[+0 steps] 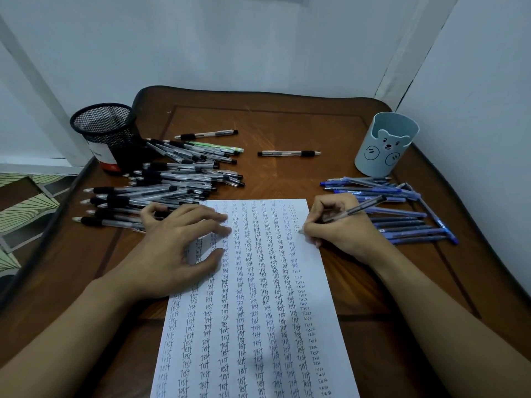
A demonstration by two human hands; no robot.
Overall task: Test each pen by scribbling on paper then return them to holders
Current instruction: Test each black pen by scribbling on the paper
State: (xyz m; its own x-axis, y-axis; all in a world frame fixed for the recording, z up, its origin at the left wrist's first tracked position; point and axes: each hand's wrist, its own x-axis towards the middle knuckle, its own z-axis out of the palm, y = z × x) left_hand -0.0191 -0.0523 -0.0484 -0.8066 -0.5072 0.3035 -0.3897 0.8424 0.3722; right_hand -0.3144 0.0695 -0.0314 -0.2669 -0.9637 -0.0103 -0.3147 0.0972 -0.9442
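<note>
Nearest the camera lay the paper (253,311), crammed with columns of "test" and with only a thin blank strip left down its right side. Up the sheet, the left hand (178,245) was open, fingers spread flat and pressing the page down near its top-left corner. Across from it the right hand (339,225) gripped a pen (353,210) in a writing hold, tip down at the top of the last column, right by the paper's edge. That was the danger: with so little room, one loose stroke could run off onto the table (359,282), and if the flat hand eased off, the sheet could skid. Just beyond the hands sat the black pens (172,182) at left, touching the page's corner, and the blue pens (402,214) at right; a careless wrist could scatter either heap. Farther out lay a lone pen (288,153), then the mesh holder (106,133) and the blue bear holder (385,145), no pens showing above their rims.
</note>
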